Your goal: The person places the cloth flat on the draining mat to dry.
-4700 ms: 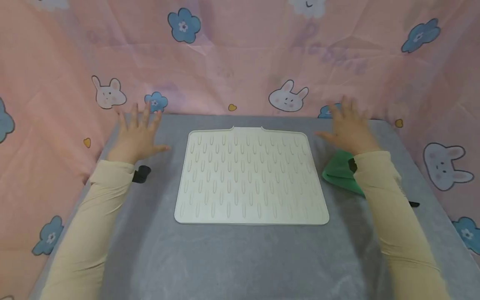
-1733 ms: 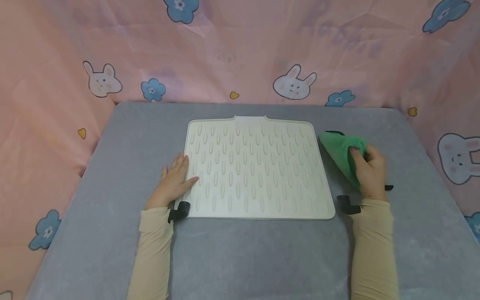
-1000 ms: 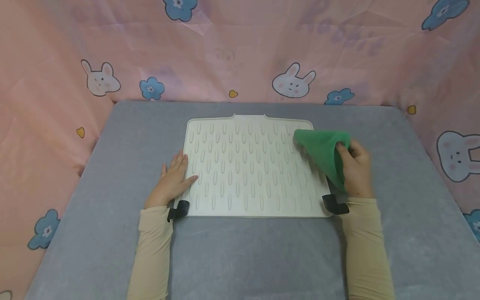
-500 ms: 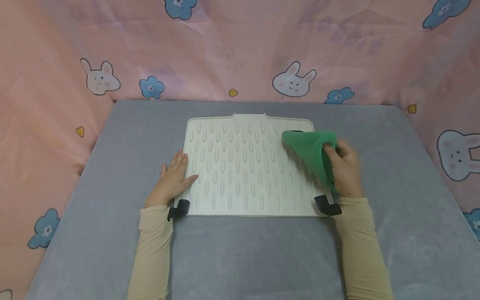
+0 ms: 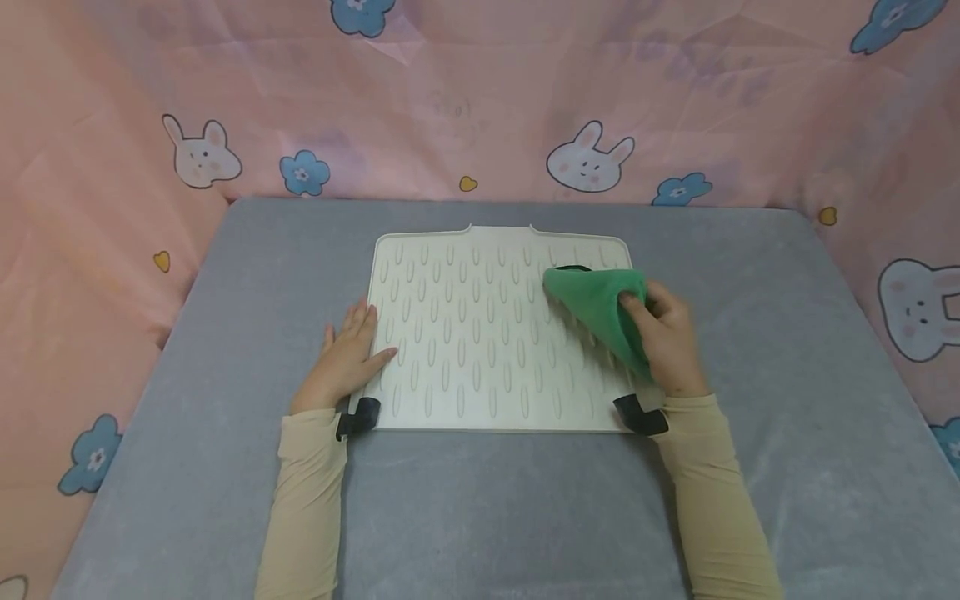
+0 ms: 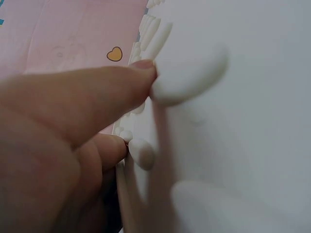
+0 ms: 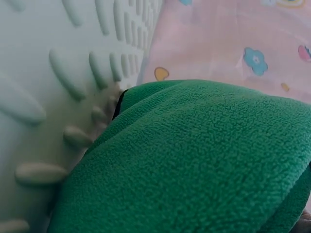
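A white drying mat [image 5: 480, 333] with raised oval ribs lies flat on the grey table. My left hand [image 5: 341, 360] rests on its left edge with fingers straight and the thumb on the ribbed surface; the left wrist view has the thumb [image 6: 97, 92] touching a rib. In my right hand [image 5: 667, 342] I grip a folded green cloth [image 5: 596, 300] between thumb and fingers, over the right part of the mat. Close up in the right wrist view, the fuzzy cloth [image 7: 194, 160] lies against the ribs and hides nearly all of that hand.
A black wrist camera mount [image 5: 360, 417] sits by the left wrist, another black mount [image 5: 640, 415] by the right, overlapping the mat's lower right corner. Grey tabletop [image 5: 510, 508] extends around the mat. A pink printed curtain [image 5: 465, 100] hangs behind and at both sides.
Both hands came down from raised; the left settled on the mat's edge. The right took up the cloth from the table at right and has carried it leftward onto the mat.
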Motion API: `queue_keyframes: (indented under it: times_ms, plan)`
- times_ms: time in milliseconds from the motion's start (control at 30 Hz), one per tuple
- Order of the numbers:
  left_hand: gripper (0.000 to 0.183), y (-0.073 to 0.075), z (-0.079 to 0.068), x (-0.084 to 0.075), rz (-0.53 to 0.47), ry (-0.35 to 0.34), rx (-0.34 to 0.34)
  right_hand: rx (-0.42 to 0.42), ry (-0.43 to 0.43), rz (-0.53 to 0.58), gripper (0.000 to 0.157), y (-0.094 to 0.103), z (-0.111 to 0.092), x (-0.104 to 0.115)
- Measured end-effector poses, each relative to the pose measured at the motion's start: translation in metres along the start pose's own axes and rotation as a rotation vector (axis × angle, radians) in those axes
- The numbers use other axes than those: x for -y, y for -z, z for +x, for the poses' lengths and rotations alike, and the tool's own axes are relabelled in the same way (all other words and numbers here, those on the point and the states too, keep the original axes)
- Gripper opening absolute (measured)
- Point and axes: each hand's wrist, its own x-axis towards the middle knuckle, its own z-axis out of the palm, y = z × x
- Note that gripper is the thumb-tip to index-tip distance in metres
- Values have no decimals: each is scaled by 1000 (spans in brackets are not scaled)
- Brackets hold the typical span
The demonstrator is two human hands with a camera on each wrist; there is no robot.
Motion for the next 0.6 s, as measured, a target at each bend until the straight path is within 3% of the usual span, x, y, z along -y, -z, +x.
queue_keyframes:
  times_ms: [200,600]
  plan:
    - [76,0,0,0,-13,-5,1,66,10,32,14,-11,-2,2]
    - [76,0,-1,1,-12,-3,5,217,55,-36,18,-32,-7,5]
